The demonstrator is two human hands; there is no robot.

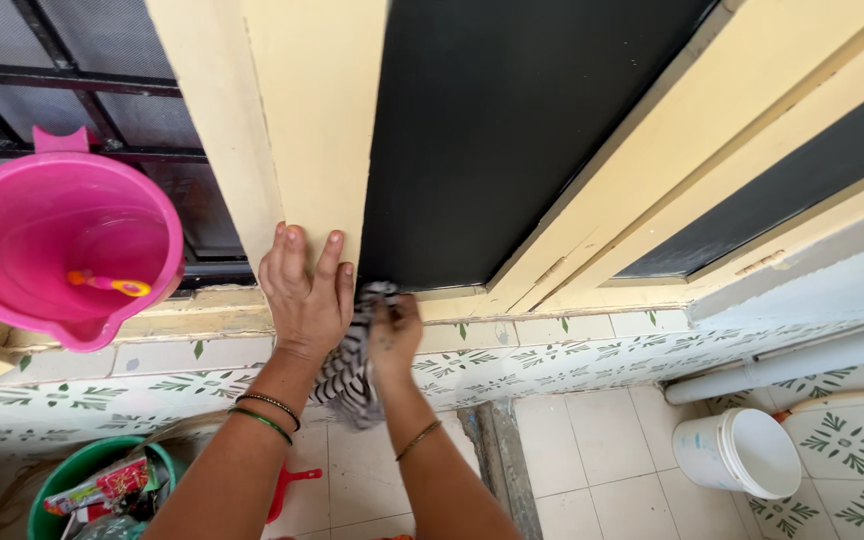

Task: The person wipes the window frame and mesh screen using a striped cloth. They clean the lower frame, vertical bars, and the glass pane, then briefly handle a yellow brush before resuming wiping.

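Low in the middle of the frame the right hand (392,335) is closed around a bunched striped cloth (352,365), pressing it to the bottom edge of the dark window pane (512,130), while the left hand (304,290) lies flat and open on the cream frame (312,120) just beside it, holding nothing. The wiping looks to be at the pane's lowest strip — whether the glass above is already clean I cannot tell. A pink bucket (62,250) sits on the sill at upper left, a white bucket (737,452) on the tiled floor at lower right.
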